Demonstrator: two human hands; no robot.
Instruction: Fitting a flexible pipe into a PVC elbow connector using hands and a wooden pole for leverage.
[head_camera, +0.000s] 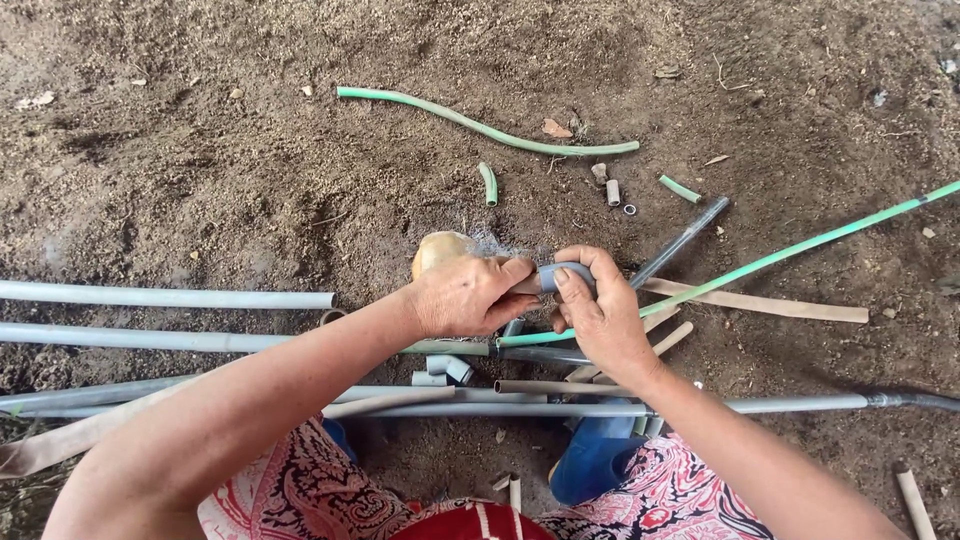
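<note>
While the grey fitting (566, 276) was gripped by both the left hand (468, 297) and right hand (600, 318), loose pipes (165, 297) lay unjoined at nine o'clock.

soft even daylight, sharp focus

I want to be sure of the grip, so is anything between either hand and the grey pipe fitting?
Nothing visible: the left hand and right hand both hold the grey pipe fitting directly, above the pipes on the dirt.
</note>
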